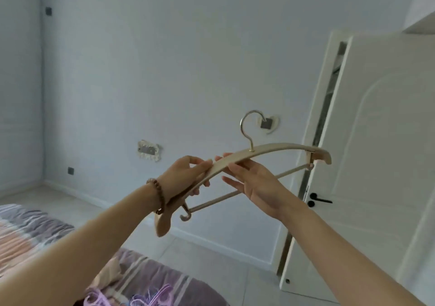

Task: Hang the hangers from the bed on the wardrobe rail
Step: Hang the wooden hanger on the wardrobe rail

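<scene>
Head view, sole view. Item one: wooden hanger (270, 149), pale, with a metal hook (249, 126) standing upward and a lower bar running beneath; held up in the air in front of the person, tilted so its left end hung lower, well above the bed. Left hand (181, 176), beaded bracelet (156, 192) at the wrist, was clamped round the hanger's left arm, fingers curled under it, apparently bearing the weight. Right hand (256, 183) met the same arm nearer the middle, fingers fairly straight beneath and the thumb tip showing past the upper edge, a light pinch, judged to be steadying or turning the hanger so the hook faced ready for a rail. Wardrobe rail: not in view. Item two: bed (28, 230), lower left, under striped grey and peach bedding; on it, at the bottom edge, pink and lilac hangers (141, 297) lay in a loose heap, judged not yet hung. Room: pale wall (164, 58) carrying two trimmed wall plates, tiled floor (211, 258), and a white door (376, 152) with a black handle (317, 199), standing ajar at right.
</scene>
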Action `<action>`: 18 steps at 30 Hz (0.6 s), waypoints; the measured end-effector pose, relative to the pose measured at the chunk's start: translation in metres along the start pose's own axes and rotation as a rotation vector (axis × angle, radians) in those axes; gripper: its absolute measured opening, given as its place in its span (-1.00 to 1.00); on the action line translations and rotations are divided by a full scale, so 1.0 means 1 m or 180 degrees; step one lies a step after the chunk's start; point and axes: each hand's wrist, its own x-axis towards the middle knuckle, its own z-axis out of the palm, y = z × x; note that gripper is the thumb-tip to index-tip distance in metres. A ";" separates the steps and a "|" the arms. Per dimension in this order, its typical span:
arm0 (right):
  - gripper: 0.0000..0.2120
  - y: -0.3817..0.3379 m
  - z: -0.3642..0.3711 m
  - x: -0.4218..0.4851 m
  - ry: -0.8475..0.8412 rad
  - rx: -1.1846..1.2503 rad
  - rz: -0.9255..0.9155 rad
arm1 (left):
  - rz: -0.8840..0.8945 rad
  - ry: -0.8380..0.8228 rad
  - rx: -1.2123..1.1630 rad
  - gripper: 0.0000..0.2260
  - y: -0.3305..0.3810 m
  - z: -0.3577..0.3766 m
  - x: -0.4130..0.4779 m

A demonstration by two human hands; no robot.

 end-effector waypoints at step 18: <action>-0.86 -0.205 -0.193 -0.301 0.2981 -0.0735 -0.0994 | 0.1963 -0.1879 -0.0264 -0.70 0.229 0.308 -0.021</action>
